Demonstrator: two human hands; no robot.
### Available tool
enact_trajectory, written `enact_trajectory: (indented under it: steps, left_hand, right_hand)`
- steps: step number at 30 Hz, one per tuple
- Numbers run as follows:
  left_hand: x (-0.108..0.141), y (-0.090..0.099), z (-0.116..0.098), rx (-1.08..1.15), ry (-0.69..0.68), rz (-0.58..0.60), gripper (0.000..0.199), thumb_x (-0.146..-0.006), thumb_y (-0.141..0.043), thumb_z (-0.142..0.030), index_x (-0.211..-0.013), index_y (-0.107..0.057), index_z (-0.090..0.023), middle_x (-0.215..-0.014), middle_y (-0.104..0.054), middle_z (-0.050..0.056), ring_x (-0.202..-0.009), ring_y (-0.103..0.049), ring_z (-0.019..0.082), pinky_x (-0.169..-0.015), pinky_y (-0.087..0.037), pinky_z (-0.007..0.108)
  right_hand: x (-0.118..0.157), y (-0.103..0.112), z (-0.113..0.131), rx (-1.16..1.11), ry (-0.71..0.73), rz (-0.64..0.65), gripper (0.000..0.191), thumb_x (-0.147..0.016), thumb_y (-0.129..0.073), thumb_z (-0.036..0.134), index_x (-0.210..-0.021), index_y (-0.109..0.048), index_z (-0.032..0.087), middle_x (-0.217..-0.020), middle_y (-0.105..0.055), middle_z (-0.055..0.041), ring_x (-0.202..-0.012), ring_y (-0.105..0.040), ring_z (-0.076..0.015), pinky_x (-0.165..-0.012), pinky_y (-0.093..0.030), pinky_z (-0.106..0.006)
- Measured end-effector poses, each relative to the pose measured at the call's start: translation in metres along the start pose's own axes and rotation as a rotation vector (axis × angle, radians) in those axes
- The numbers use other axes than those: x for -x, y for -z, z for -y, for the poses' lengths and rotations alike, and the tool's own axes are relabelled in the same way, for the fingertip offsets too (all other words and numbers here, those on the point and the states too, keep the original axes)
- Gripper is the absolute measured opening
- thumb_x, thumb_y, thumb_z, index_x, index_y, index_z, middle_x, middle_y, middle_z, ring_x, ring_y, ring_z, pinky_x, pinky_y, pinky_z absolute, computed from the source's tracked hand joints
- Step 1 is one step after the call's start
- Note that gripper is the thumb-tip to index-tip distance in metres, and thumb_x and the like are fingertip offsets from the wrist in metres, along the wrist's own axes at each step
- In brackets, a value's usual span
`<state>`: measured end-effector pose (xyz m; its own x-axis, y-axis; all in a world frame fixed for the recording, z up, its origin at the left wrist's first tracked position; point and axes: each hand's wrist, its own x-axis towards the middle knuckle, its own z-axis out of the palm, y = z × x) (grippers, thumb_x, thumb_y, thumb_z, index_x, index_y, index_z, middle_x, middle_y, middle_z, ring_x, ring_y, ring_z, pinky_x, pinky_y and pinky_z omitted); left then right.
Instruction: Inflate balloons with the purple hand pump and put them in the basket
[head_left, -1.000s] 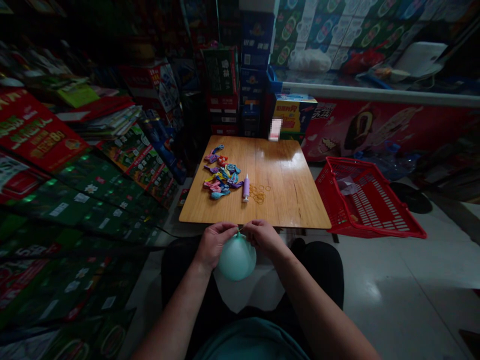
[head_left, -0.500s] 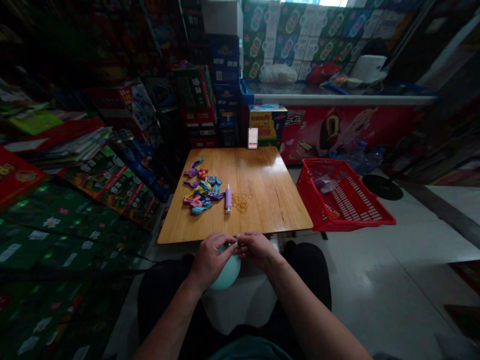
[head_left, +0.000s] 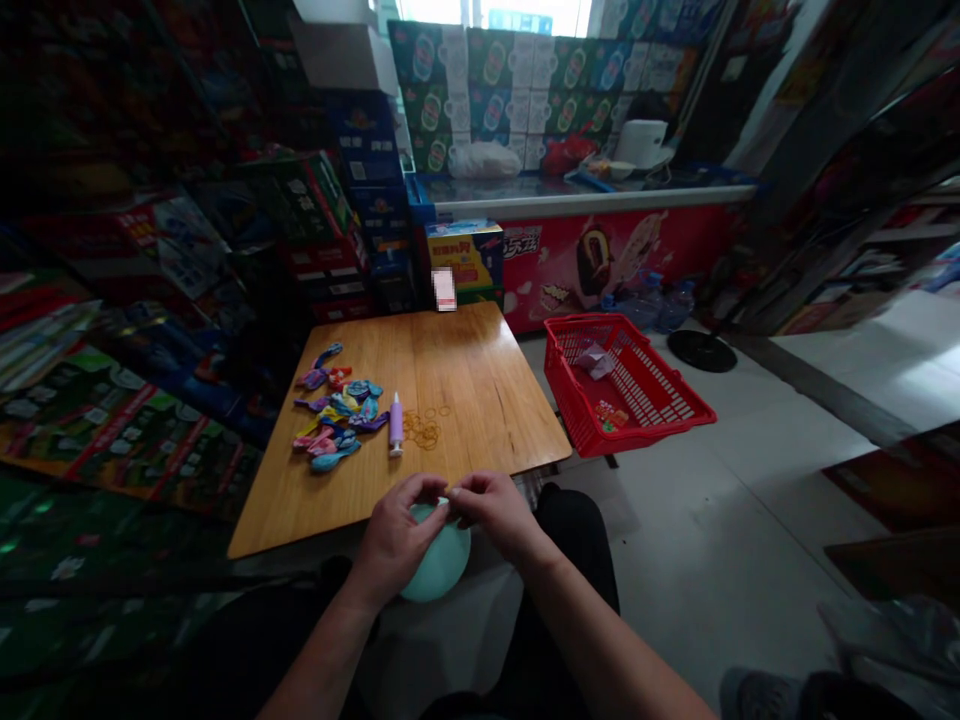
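Observation:
A round mint-green balloon (head_left: 442,567) hangs below my hands, just off the table's front edge. My left hand (head_left: 401,535) is closed on the balloon's neck with thumb and fingers. Right beside it, my right hand (head_left: 491,508) pinches at the same neck; a small yellowish bit shows at its fingertips, perhaps a rubber band. On the wooden table (head_left: 472,370) lie a purple and white hand pump (head_left: 396,428), a loose cluster of yellow rubber bands (head_left: 426,430) and a pile of colourful uninflated balloons (head_left: 341,408) at the left.
A phone (head_left: 445,289) stands at the table's back edge against a yellow and blue box (head_left: 476,255). Right of the table, a red basket (head_left: 630,385) holds papers and small packets. Stacked cartons (head_left: 371,170) rise behind and at the left. A chest freezer (head_left: 592,250) stands behind.
The view has turned to the right, so table and basket appear farther left. Both hands remain together at the balloon's neck; the right fingers have shifted slightly over it.

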<state>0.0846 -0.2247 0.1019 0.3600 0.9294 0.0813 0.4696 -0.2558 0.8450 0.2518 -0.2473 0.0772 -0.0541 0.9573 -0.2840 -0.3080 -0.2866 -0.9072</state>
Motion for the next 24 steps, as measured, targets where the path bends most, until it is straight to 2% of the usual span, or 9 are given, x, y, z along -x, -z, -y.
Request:
enact_trajectory:
  steps: [3, 5, 8, 12, 19, 24]
  left_hand:
    - [-0.009, -0.014, -0.011, -0.045, -0.029, 0.078, 0.03, -0.087, -0.063, -0.033, -0.115, -0.068, -0.022, -0.109, -0.073, 0.006, -0.101, -0.068, 0.022, -0.088, -0.053, 0.033]
    - [-0.015, -0.024, -0.019, -0.107, -0.075, 0.123, 0.028, -0.089, -0.06, -0.032, -0.113, -0.069, -0.022, -0.11, -0.073, 0.005, -0.102, -0.068, 0.022, -0.091, -0.052, 0.034]
    - [-0.024, -0.043, -0.029, -0.234, -0.146, 0.113, 0.025, -0.089, -0.058, -0.027, -0.11, -0.07, -0.022, -0.107, -0.073, 0.006, -0.101, -0.067, 0.024, -0.093, -0.051, 0.038]
    - [-0.037, -0.069, -0.036, -0.348, -0.208, 0.093, 0.027, -0.09, -0.052, -0.021, -0.11, -0.07, -0.02, -0.107, -0.072, 0.008, -0.102, -0.065, 0.025, -0.094, -0.049, 0.041]
    - [-0.066, -0.101, -0.05, -0.39, -0.243, 0.054, 0.016, -0.09, -0.053, -0.022, -0.092, -0.069, -0.02, -0.089, -0.07, 0.006, -0.088, -0.065, 0.024, -0.083, -0.049, 0.038]
    - [-0.085, -0.116, -0.066, -0.345, -0.258, 0.079, 0.009, -0.089, -0.057, -0.02, -0.088, -0.066, -0.021, -0.088, -0.069, 0.004, -0.088, -0.064, 0.022, -0.081, -0.049, 0.036]
  right_hand:
    - [0.005, 0.015, 0.009, 0.078, 0.089, -0.053, 0.023, -0.074, -0.075, 0.036, -0.074, -0.071, 0.014, -0.066, -0.067, -0.001, -0.057, -0.059, -0.0112, -0.056, -0.045, -0.022]
    - [0.009, 0.025, 0.013, 0.122, 0.128, -0.089, 0.015, -0.076, -0.072, 0.031, -0.076, -0.073, 0.015, -0.067, -0.069, -0.0011, -0.057, -0.059, -0.0121, -0.055, -0.046, -0.023]
    - [0.017, 0.036, 0.018, 0.232, 0.259, -0.194, 0.008, -0.078, -0.069, 0.023, -0.077, -0.076, 0.018, -0.073, -0.072, -0.0019, -0.065, -0.064, -0.0149, -0.064, -0.049, -0.026]
    - [0.024, 0.053, 0.023, 0.428, 0.47, -0.331, 0.01, -0.081, -0.067, 0.018, -0.079, -0.076, 0.022, -0.08, -0.074, -0.0014, -0.079, -0.066, -0.0168, -0.079, -0.048, -0.028]
    - [0.019, 0.091, 0.029, 0.467, 0.449, -0.44, 0.008, -0.081, -0.068, 0.02, -0.076, -0.074, 0.021, -0.08, -0.072, -0.0014, -0.08, -0.065, -0.0168, -0.078, -0.047, -0.027]
    - [0.007, 0.117, 0.036, 0.394, 0.324, -0.462, 0.01, -0.08, -0.068, 0.025, -0.074, -0.072, 0.019, -0.074, -0.07, -0.0009, -0.072, -0.063, -0.0157, -0.068, -0.047, -0.026]
